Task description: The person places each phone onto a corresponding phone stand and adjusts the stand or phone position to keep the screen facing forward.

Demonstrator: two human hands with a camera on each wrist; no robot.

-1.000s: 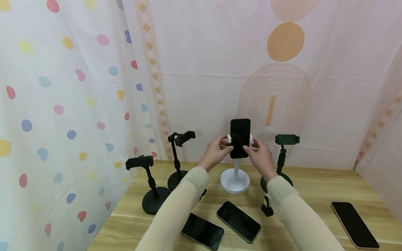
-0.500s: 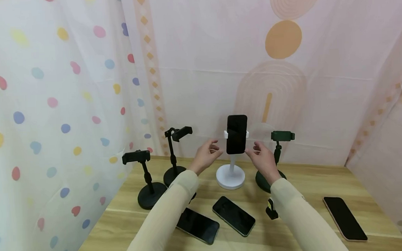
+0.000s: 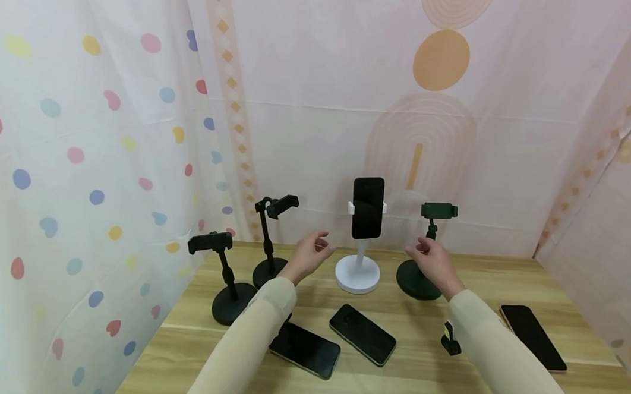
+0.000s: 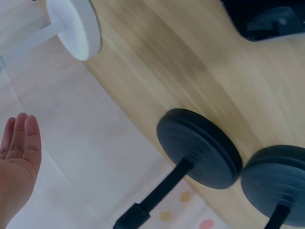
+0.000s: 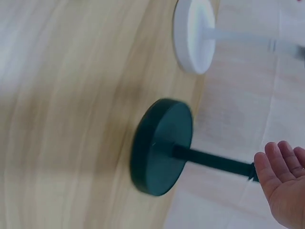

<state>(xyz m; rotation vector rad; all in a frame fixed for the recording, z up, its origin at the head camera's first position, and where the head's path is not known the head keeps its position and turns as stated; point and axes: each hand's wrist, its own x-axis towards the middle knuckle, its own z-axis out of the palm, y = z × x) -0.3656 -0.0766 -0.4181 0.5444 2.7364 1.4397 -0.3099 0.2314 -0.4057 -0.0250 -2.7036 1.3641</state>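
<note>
On the worktop (image 3: 158, 372), 2 black stands (image 3: 232, 302) stand near the back-left corner. The left hand (image 3: 309, 257) hangs beside them, fingers relaxed, holding nothing. Nearer the front edge lie 2 phones (image 3: 306, 350). By the back edge, a white stand (image 3: 357, 275) clamps an upright black phone (image 3: 368, 208). The right hand (image 3: 437, 265), empty, fingers loose, overlaps a green stand (image 3: 413, 282); contact is unclear. Another phone (image 3: 534, 337) lies near the right edge.
</note>
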